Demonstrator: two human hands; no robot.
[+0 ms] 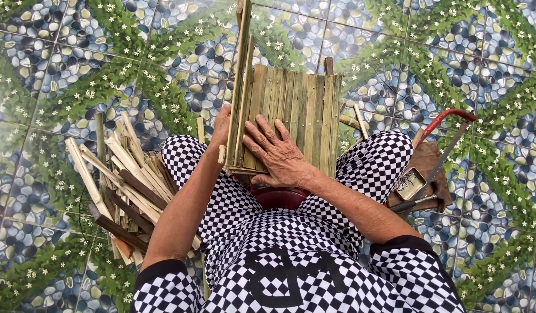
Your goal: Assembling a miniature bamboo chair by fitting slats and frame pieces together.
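A box-like frame of green bamboo slats (297, 110) rests on my lap, with one slatted side standing upright along its left edge. My left hand (221, 124) grips that upright side from the outside. My right hand (276, 152) lies flat, fingers spread, on the horizontal slatted panel and presses it down. Both legs wear black-and-white checked trousers (372, 165). A dark red stool edge (279, 197) shows below the frame.
A heap of split bamboo sticks (123, 179) lies on the floor to my left. To my right sit a hacksaw with a red handle (447, 136), a small metal tin (410, 184) and a wooden board (430, 162). The floor is pebble-and-leaf patterned tile (76, 69).
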